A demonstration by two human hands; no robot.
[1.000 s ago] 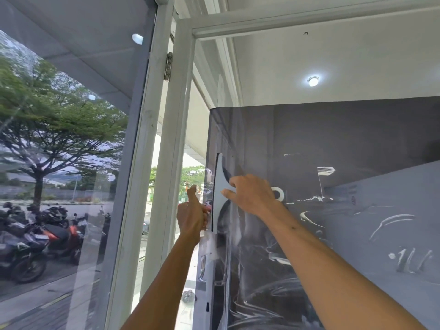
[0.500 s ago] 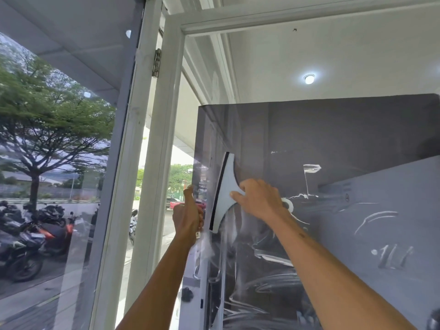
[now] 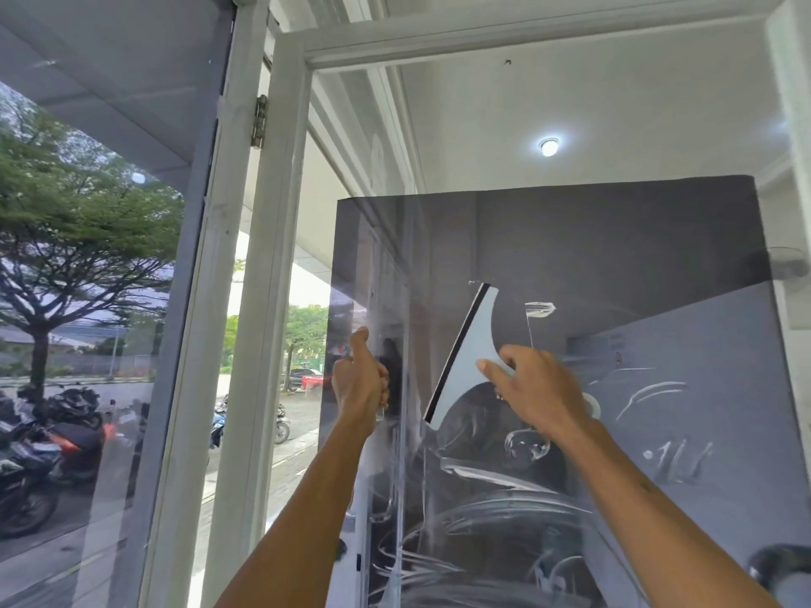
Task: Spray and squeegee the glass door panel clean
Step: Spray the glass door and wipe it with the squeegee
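Note:
The glass door panel (image 3: 614,239) carries a dark film smeared with white foam streaks (image 3: 496,511) across its lower half. My right hand (image 3: 540,392) grips the handle of a white squeegee (image 3: 469,353), whose black rubber blade leans slightly right and lies against the glass. My left hand (image 3: 360,381) is at the film's left edge, a short gap left of the blade. Its thumb points up and its fingers are curled round something small that they hide.
The white door frame (image 3: 281,300) with a hinge (image 3: 261,121) stands left of the panel, and a fixed window (image 3: 109,256) lies beyond it. Outside are parked motorbikes (image 3: 39,449) and a tree. A ceiling lamp (image 3: 548,147) shows through the glass.
My right hand has drawn the squeegee to the right across the glass, away from my left hand. The blade now leans more. The left hand has stayed at the film's left edge.

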